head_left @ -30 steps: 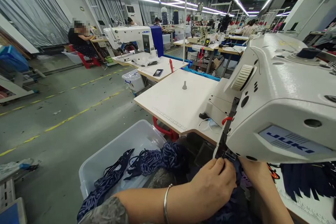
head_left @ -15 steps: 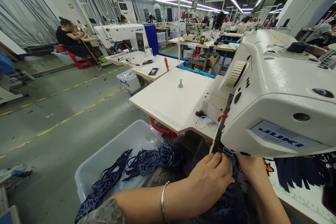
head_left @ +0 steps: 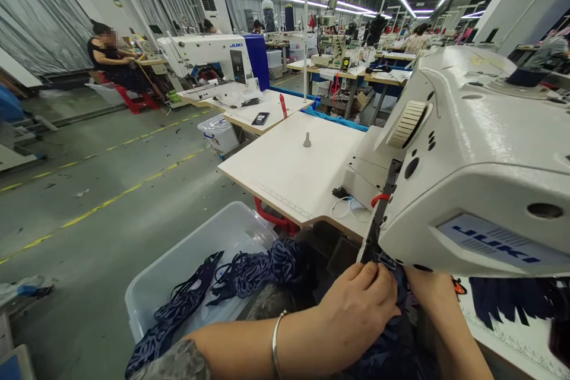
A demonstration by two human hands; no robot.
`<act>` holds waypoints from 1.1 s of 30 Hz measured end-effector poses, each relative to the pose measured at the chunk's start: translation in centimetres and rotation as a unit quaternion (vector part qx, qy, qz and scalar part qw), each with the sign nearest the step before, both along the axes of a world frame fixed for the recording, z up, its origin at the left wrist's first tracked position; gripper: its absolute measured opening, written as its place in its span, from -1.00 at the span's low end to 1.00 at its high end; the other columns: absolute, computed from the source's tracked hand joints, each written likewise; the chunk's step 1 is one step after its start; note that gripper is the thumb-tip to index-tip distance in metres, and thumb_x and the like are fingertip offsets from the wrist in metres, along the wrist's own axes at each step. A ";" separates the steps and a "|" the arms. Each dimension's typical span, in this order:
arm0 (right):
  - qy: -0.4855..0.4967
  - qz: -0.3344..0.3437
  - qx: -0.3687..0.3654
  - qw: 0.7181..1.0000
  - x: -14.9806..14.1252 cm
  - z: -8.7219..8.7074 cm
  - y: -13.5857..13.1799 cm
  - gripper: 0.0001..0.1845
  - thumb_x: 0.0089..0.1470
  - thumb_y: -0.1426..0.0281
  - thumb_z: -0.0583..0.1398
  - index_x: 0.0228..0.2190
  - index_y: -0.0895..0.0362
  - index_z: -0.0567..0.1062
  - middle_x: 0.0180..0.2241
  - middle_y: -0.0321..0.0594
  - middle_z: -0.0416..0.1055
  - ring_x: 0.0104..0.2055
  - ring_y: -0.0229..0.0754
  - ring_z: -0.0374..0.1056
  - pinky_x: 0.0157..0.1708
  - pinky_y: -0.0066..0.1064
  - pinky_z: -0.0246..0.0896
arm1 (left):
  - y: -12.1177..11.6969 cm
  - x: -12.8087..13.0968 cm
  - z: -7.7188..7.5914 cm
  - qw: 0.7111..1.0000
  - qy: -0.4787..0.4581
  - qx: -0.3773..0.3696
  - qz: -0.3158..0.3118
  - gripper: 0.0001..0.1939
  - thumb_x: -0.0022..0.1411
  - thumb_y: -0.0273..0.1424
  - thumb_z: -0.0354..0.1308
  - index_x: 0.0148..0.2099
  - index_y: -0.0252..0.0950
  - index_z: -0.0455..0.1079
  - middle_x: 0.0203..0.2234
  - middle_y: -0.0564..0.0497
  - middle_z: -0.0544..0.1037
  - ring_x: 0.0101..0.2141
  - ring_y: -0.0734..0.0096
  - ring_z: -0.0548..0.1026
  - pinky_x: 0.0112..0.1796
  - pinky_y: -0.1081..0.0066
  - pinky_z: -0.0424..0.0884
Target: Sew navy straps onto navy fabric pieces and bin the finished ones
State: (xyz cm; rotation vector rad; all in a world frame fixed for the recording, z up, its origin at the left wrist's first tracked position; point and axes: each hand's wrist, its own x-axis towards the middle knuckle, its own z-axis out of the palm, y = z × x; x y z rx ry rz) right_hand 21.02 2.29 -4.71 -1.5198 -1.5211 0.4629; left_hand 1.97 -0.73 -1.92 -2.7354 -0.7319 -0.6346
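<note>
Cloth [head_left: 392, 338] under the machine [head_left: 485, 130]
Left hand [head_left: 356, 314], grip pinching cloth; right hand [head_left: 428, 290] partly hidden, its grip I cannot tell.

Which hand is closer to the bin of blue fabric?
Left. The left hand is right of the bin, on dark cloth; the right hand is farther right, partly hidden by the sewing machine.

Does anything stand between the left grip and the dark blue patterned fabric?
Nothing visible: the left grip holds the dark blue patterned fabric directly, beside the lower edge of the white JUKI sewing machine.
</note>
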 end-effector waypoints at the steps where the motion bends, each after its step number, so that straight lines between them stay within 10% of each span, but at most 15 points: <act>1: 0.015 0.009 -0.012 1.000 -0.1 0.1 0.0 -0.60 0.03 0.25 0.13 -0.11 0.10 0.55 -0.15 0.01 0.55 0.07 0.19 0.34 0.01 0.02 0.27 | 0.0 0.0 -0.1 1.000 -0.005 0.005 0.003 -0.60 0.44 -0.22 -0.05 0.09 -0.44 0.35 -0.01 -0.15 0.42 -0.03 0.28 0.40 -0.02 0.36 0.32; 13: 0.079 -0.048 -0.017 0.996 -1.5 2.1 -0.4 -0.55 -0.10 0.30 0.10 -0.15 0.11 0.56 -0.24 -0.07 0.59 -0.04 0.05 0.44 -0.07 -0.15 0.34 | 1.0 -2.5 -2.1 0.949 -0.247 -0.198 0.009 -0.56 0.36 -0.28 0.06 0.22 -0.31 0.20 0.10 -0.21 0.36 0.08 0.15 0.36 0.05 0.20 0.35; 16: 0.113 -0.048 -0.024 0.992 -1.8 2.6 -0.5 -0.63 -0.13 0.32 0.12 -0.27 0.11 0.59 -0.37 -0.13 0.59 -0.13 0.03 0.47 -0.06 -0.14 0.32 | 1.5 -4.2 -3.9 0.866 -0.301 -0.395 0.050 -0.48 0.32 -0.12 0.05 0.21 -0.28 0.19 0.07 -0.20 0.38 0.05 0.12 0.39 0.00 0.22 0.37; 21: 0.183 -0.071 -0.034 0.980 -1.8 2.2 -0.9 -0.78 -0.15 0.25 0.19 -0.54 0.13 0.57 -0.48 -0.13 0.56 -0.23 0.08 0.47 -0.10 -0.13 0.33 | 3.7 -8.6 -6.1 0.665 -0.281 -0.682 0.118 -0.31 0.08 0.30 -0.03 -0.52 -0.29 0.24 -0.61 0.08 0.31 -0.53 0.41 0.30 -0.49 0.47 0.28; 27: 0.289 -0.140 -0.027 0.947 -2.3 0.2 -1.9 -0.59 -0.01 0.05 0.20 -0.41 0.14 0.57 -0.40 -0.13 0.58 -0.23 0.05 0.49 -0.16 -0.13 0.36 | 5.1 -14.3 -6.1 0.647 -0.325 -0.673 0.152 -0.46 -0.12 0.10 0.33 -0.56 -0.29 0.31 -0.43 0.04 0.44 -0.33 0.30 0.41 -0.26 0.44 0.37; 33: 0.383 -0.174 0.074 0.904 -0.4 0.9 -4.1 -0.55 0.12 -0.06 0.08 -0.34 0.07 0.43 -0.36 -0.20 0.53 -0.24 -0.11 0.49 -0.21 -0.22 0.40 | 4.7 -14.3 -5.9 0.392 -0.623 -0.643 0.211 -0.59 -0.19 -0.27 0.49 -0.38 -0.31 0.36 -0.53 0.09 0.46 -0.55 0.50 0.40 -0.50 0.54 0.37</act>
